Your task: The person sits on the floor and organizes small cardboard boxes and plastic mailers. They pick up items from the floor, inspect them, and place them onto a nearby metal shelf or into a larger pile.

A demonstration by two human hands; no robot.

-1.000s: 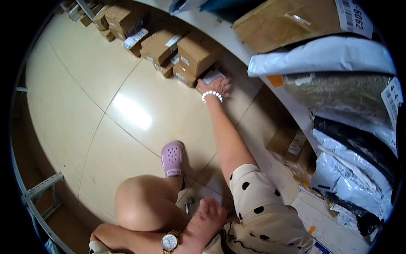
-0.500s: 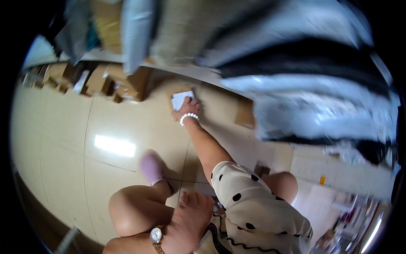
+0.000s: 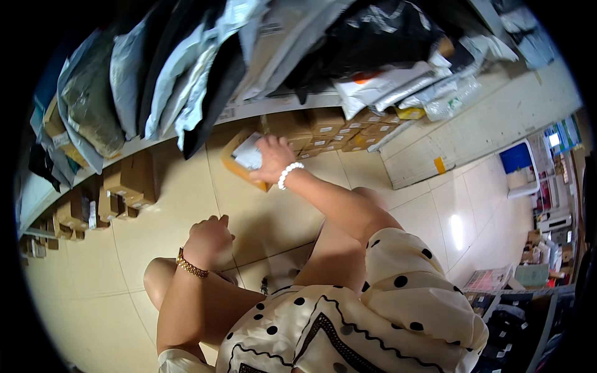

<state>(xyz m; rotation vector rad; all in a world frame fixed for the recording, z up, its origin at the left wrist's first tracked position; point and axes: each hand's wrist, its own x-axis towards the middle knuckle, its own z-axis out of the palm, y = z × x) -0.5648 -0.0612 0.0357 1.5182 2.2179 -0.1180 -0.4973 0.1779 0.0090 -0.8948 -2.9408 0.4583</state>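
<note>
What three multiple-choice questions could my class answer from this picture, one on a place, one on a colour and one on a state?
1. Where does the right hand rest?
A. on the small cardboard box under the shelf
B. on the blue bin
C. on the person's knee

2. What colour is the bead bracelet on the right wrist?
A. red
B. white
C. green

3. How is the left hand held?
A. flat on the floor
B. gripping a mail bag
C. loosely curled in the air, holding nothing

Answers:
1 A, since the fingers lie on the box with the white label, at the foot of the shelf.
2 B, since the beads show pale white against the arm.
3 C, since the fingers are bent above the tiled floor with nothing in them.
</note>
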